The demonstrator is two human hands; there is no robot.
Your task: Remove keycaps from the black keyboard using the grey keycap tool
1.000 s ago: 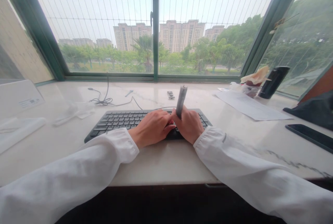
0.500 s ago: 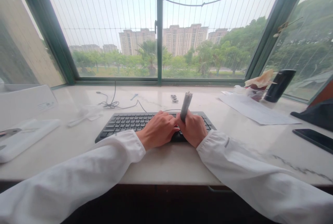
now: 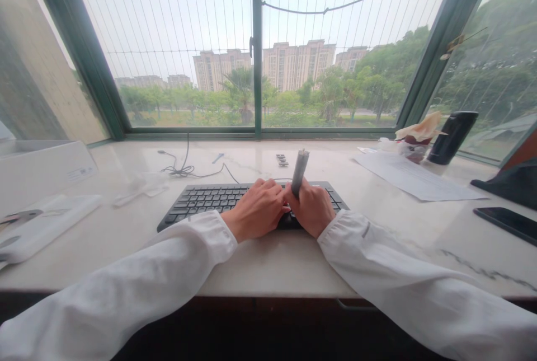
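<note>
A black keyboard (image 3: 205, 197) lies on the pale stone counter, its right half largely covered by my two hands. My right hand (image 3: 312, 210) is wrapped round a grey stick-like tool (image 3: 300, 170), which stands nearly upright with its blunt end up; the lower end is hidden in the hand and over the keys. My left hand (image 3: 258, 210) rests on the keyboard close against the right one, fingers bent and drawn together. What its fingertips grip, if anything, is hidden. Several small dark pieces that look like keycaps (image 3: 282, 160) lie behind the keyboard.
A thin cable (image 3: 180, 170) lies coiled behind the keyboard, near a small blue strip (image 3: 217, 158). To the left are a white box (image 3: 46, 168) and clear plastic wrap (image 3: 140, 190). Paper (image 3: 419, 179), a black cylinder (image 3: 453, 137) and a phone (image 3: 507, 224) lie or stand right.
The view has shifted very slightly. Both hands and the grey tool hold almost the same position over the keyboard.
</note>
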